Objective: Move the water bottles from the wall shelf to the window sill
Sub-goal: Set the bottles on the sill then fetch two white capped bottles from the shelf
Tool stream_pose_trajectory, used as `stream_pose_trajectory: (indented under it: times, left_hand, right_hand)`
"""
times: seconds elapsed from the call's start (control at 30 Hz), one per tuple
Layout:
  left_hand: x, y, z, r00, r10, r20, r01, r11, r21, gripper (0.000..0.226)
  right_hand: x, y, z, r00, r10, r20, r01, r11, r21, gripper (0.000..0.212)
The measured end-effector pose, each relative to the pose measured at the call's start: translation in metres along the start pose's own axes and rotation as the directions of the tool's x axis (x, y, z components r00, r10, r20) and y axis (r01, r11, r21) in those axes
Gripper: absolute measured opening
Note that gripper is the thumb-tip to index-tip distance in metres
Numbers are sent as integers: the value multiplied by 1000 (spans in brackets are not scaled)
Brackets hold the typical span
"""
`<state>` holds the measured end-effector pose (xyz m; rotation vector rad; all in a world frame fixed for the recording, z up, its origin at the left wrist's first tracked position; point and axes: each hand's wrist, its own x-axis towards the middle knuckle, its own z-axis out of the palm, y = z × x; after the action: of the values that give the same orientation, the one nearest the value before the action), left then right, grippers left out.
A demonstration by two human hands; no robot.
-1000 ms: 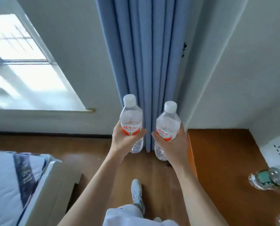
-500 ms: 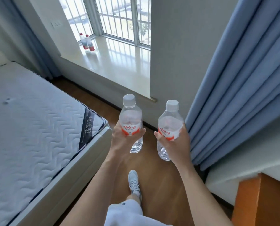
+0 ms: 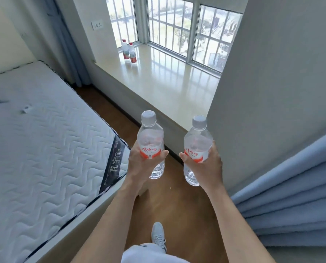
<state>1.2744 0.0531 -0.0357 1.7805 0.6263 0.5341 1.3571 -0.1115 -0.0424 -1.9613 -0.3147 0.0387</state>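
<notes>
My left hand [image 3: 142, 164] grips a clear water bottle [image 3: 150, 137] with a white cap and red-and-white label, held upright above the wooden floor. Beside it, my right hand [image 3: 207, 166] grips a second, matching bottle [image 3: 196, 143], also upright. Ahead stretches the cream window sill [image 3: 169, 80], its near edge just beyond the two bottles. Two more bottles [image 3: 129, 53] with red labels stand together at the sill's far left corner, by the window. The wall shelf is out of view.
A bare quilted mattress [image 3: 40, 145] on its bed frame fills the left side. Blue curtain folds [image 3: 291, 202] hang at the right below a grey wall [image 3: 281, 73]. A narrow strip of wooden floor [image 3: 177, 202] runs between bed and sill. My shoe [image 3: 158, 236] is on it.
The view has swung left from the curtain corner and shelf toward the window. The sill is now closer and fuller in view. Both hands still hold their bottles upright.
</notes>
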Motion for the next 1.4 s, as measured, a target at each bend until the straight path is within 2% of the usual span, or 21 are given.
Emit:
stream_pose_trajectory:
  times: [0.17, 0.33, 0.47, 0.8, 1.1, 1.4]
  left_hand:
    - [75, -3, -12, 999, 40, -14, -39, 999, 34, 58]
    - [129, -9, -23, 1000, 13, -17, -13, 1000, 14, 51]
    - [166, -16, -21, 997, 20, -68, -18, 999, 37, 56]
    - [281, -30, 22, 987, 8, -159, 8, 995, 100, 63]
    - [416, -4, 51, 944, -81, -321, 110, 991, 74, 58]
    - [487, 3, 40, 882, -83, -464, 125, 990, 59, 58]
  right_hand:
    - [72, -19, 51, 1000, 14, 14, -14, 1000, 17, 65]
    - [121, -34, 88, 998, 10, 54, -13, 999, 47, 62]
    - [156, -31, 109, 995, 16, 101, -27, 995, 101, 69]
    - [284, -14, 162, 971, -15, 239, -12, 994, 107, 60]
    - [447, -22, 197, 928, -45, 370, -23, 984, 177, 61]
    - [534, -41, 250, 871, -92, 482, -30, 970, 241, 52]
